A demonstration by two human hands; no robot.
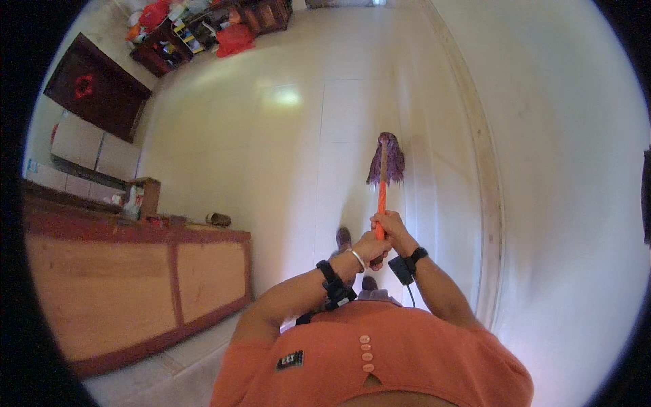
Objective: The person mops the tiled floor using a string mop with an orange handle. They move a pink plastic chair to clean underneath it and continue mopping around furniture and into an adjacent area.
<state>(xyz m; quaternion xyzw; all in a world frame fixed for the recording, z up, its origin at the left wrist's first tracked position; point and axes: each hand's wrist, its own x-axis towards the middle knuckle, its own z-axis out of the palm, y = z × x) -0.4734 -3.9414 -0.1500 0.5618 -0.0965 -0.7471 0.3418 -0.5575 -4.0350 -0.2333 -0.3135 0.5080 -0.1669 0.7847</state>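
A string mop's purple head (387,160) rests on the pale tiled floor (285,137) ahead of me. Its orange handle (381,198) runs back toward my body. My right hand (390,224) is closed around the handle on the side nearer the mop head. Just below it, my left hand (372,246) grips the handle close to its near end, with a pale bangle (359,259) on that wrist. Both forearms wear black straps with small devices. The fingers of my left hand are partly hidden.
A wooden counter (208,280) with things on top stands to the left. Along the right runs a wall (564,152) with a skirting strip at its foot. Cabinets (267,15), a red bag (235,40) and a dark door (99,86) are farther off. My shoes (344,236) are below.
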